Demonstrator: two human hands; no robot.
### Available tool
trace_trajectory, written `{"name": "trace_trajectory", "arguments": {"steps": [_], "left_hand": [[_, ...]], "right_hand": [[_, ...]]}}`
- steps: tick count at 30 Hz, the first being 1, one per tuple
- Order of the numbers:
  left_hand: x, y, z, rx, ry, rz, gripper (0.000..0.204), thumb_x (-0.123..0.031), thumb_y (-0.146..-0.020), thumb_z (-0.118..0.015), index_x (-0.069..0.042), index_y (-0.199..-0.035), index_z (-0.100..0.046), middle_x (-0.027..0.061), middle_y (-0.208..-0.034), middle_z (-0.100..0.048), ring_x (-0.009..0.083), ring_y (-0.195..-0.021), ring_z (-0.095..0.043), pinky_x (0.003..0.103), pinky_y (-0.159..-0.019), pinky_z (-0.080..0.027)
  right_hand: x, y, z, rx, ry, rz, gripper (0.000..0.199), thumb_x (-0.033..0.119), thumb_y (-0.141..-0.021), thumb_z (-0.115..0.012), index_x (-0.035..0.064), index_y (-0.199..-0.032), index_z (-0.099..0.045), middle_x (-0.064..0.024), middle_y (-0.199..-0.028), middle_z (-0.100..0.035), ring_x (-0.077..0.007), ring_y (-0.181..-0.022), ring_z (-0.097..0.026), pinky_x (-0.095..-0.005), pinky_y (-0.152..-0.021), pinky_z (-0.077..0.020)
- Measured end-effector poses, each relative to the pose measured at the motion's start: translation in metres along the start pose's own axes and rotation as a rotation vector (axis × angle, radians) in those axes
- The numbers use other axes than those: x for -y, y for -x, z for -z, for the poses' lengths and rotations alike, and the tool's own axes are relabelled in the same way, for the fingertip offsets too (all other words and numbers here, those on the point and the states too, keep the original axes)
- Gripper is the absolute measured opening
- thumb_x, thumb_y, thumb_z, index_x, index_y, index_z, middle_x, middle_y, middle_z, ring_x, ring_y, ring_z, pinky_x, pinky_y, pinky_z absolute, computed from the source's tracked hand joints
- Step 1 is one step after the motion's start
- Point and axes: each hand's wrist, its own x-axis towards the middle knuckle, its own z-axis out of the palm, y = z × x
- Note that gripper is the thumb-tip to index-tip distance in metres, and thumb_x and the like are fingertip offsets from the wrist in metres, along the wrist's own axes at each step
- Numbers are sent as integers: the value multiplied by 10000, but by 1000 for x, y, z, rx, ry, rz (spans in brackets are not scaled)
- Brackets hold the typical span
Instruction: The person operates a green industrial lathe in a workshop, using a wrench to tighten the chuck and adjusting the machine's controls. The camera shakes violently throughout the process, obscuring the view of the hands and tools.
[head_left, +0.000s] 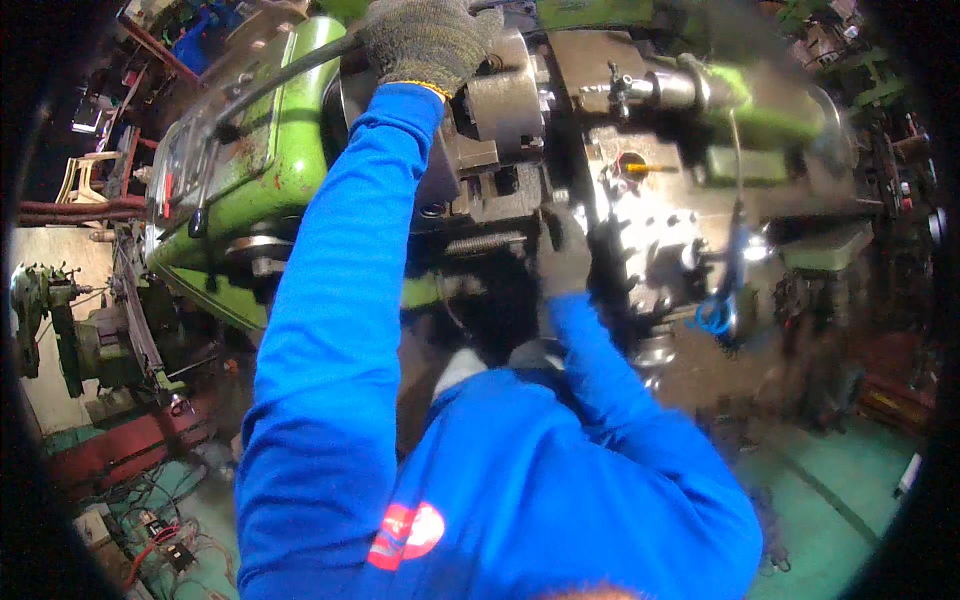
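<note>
A large metal chuck point(507, 105) is mounted on a green lathe headstock point(300, 130). My left hand point(430, 45), in a grey knitted glove with a yellow cuff edge, lies over the top of the chuck. Its fingers are partly cut off by the upper picture edge. A long dark bar point(290, 75) runs from beside this hand down to the left; whether I hold it cannot be told. My right hand point(565, 255), also gloved, is low at the chuck's right side, close to a small bright metal piece point(560, 195). Motion blur and shadow hide what its fingers do.
To the right stand the shiny metal carriage point(655, 235), a coiled blue hose point(713, 315) and a green tailstock point(780, 115). Another machine point(65, 320) is at the far left. Loose cables point(180, 535) lie on the floor at the lower left.
</note>
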Motion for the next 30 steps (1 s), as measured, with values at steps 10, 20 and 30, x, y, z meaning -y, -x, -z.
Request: {"name": "trace_trajectory", "arguments": {"steps": [10,20,30], "left_hand": [[-1,-5,3,70,28,27,335,-487,-811,-686,-156,-828,-731,139,-869,-748,366,-862,-715,531,-815,-518],[-3,-16,-12,183,131,-49,487,-559,-878,-562,-162,-1068,-770,194,-1036,-755,422,-989,-712,535,-870,-533],[-1,-19,-5,225,110,-61,451,-540,-867,-561,-198,-1062,-781,183,-1037,-757,404,-992,-717,510,-862,-530]], "right_hand": [[39,-22,19,296,-502,-741,336,117,-924,-716,79,-1255,-668,-122,-1093,-724,-215,-1001,-668,-344,-888,-532],[125,10,49,190,-523,-324,342,110,-895,-787,15,-1211,-699,-94,-1113,-744,-140,-1031,-672,-309,-925,-540],[153,23,53,103,-367,-190,321,141,-864,-828,20,-1145,-731,-66,-1016,-768,-85,-934,-668,-293,-845,-562]]}}
